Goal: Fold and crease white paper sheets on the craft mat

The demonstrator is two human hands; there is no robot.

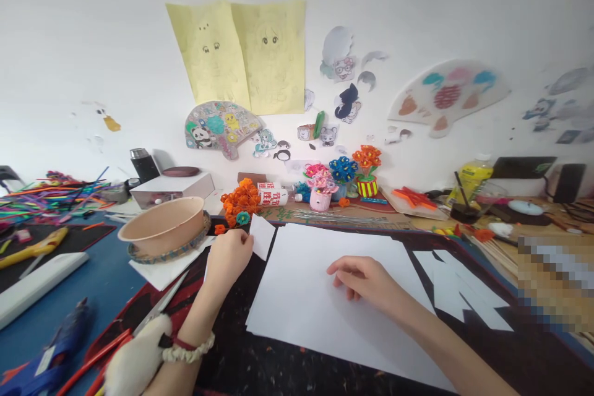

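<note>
My left hand point(232, 253) is closed at the left of the paper stack, pinching a small piece of white paper point(262, 236) by its left edge. Large white sheets point(306, 297) lie stacked on the dark mat. Over their right half is my right hand point(359, 278), fingers loosely curled but apart, with nothing in it. Cut white paper strips point(445, 288) lie on the mat to the right of the stack.
A beige bowl point(162, 229), scissors point(162, 303) and a blue glue gun point(55, 352) are on the left. Pipe-cleaner flowers point(320, 182), an orange flower bunch point(245, 198) and a yellow bottle point(473, 179) stand along the back. Drawings hang on the wall.
</note>
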